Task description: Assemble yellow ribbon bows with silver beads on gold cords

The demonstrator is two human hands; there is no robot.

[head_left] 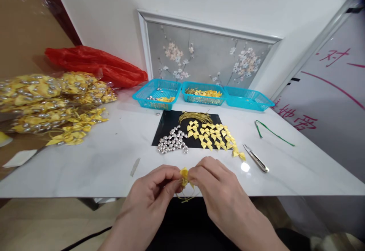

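Bows (212, 133) on mat (167, 125), baskets (245, 98) behind

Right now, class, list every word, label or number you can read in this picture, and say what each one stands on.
"对": red handwriting, high on the whiteboard.
Red characters lower on that board: too slanted and blurred to read.
Blue baskets, black mat, yellow bow: no writing visible.

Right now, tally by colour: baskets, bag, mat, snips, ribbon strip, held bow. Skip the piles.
Turquoise plastic mesh baskets: 3
Red plastic bag: 1
Black rectangular mat: 1
Silver metal snips: 1
Green ribbon strip: 1
Yellow ribbon bow, held: 1
Total: 8
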